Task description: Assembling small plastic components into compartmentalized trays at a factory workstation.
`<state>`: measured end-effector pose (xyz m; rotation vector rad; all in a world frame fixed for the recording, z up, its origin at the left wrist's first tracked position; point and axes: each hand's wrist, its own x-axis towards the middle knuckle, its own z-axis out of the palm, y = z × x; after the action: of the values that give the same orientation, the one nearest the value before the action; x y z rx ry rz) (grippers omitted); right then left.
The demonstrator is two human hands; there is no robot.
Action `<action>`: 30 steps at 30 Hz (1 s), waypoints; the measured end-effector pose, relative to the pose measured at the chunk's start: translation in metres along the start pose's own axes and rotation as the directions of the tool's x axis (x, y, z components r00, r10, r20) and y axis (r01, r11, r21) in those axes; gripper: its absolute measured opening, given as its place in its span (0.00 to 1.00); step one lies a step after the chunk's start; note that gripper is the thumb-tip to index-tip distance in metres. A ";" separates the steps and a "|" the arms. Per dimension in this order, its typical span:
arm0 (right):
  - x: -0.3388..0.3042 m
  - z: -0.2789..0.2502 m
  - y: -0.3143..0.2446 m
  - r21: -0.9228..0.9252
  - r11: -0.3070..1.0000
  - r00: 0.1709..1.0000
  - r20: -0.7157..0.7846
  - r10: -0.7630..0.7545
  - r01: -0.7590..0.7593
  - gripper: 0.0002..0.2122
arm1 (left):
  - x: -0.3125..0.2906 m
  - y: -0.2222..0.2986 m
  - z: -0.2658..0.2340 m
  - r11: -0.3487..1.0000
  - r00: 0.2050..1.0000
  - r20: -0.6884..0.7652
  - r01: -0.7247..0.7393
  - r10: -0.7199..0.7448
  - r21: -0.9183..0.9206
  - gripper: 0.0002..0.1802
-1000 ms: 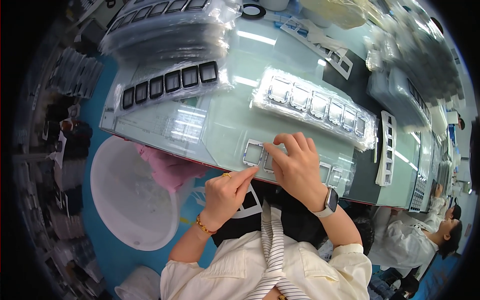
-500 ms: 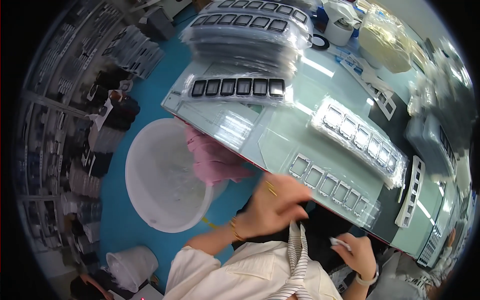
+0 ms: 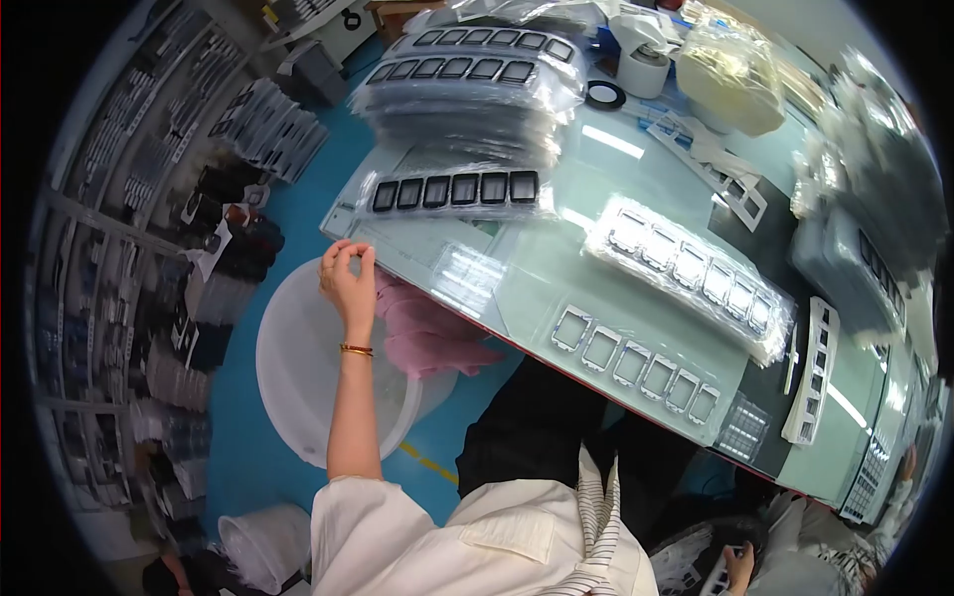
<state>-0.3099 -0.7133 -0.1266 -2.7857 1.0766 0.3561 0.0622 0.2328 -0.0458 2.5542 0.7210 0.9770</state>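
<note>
- Holding L hand (image 3: 348, 293) raised over white tub (image 3: 313, 382), near corner of counter (image 3: 537, 273), w/ thumb and fingers of this grip curled toward each other; cannot tell if pinching any small piece.
- Stretching L arm outward, prob. b/c of tub standing beside counter.
- Pinching white strip (image 3: 715, 576) in R hand (image 3: 738, 568), low at R of view, apparently by its edge, prob. to spare its windows.
- Seeing clear sheet of six frames (image 3: 629, 368) flat on counter, near front edge, untouched; prob. placed there for short reach.
- Noting packed frames (image 3: 691, 270) just behind, prob. parked close w/o blocking the front.
</note>
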 end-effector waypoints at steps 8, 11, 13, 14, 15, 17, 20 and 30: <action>-0.059 -0.215 -0.343 0.641 0.675 0.718 0.266 -0.643 0.367 0.16 | 0.034 0.039 -0.037 0.818 0.984 0.170 0.141 -0.053 -0.557 0.06; -0.057 -0.244 -0.420 0.555 0.393 0.468 0.007 -0.884 0.733 0.14 | 0.039 0.106 -0.065 0.834 0.984 0.173 0.058 0.046 -0.549 0.06; -0.058 -0.254 -0.488 0.482 0.179 0.271 -0.128 -0.954 0.858 0.14 | 0.032 0.138 -0.089 0.843 0.986 0.133 -0.014 0.102 -0.538 0.06; -0.066 -0.258 -0.527 0.442 0.093 0.186 -0.171 -0.968 0.892 0.14 | 0.026 0.147 -0.100 0.850 0.986 0.101 -0.064 0.136 -0.522 0.07; -0.075 -0.259 -0.560 0.397 -0.004 0.107 -0.256 -0.961 0.918 0.16 | 0.021 0.161 -0.107 0.844 0.985 0.098 -0.066 0.139 -0.533 0.07; -0.092 -0.255 -0.618 0.293 -0.177 -0.026 -0.454 -0.891 0.940 0.20 | 0.012 0.198 -0.119 0.839 0.966 0.113 -0.141 0.233 -0.525 0.04; -0.119 -0.241 -0.683 0.118 -0.268 -0.146 -0.603 -0.784 0.956 0.28 | -0.005 0.230 -0.129 0.811 0.934 0.098 -0.243 0.343 -0.532 0.03; -0.093 -0.283 -0.667 0.134 -0.379 -0.203 -0.660 -0.724 0.916 0.11 | -0.039 0.221 -0.116 0.613 0.909 0.146 -0.139 0.391 -0.778 0.09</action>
<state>0.1223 -0.2218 0.1971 -1.9519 -1.1831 -0.6123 0.0334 0.0417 0.1165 1.9753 -0.1831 0.7123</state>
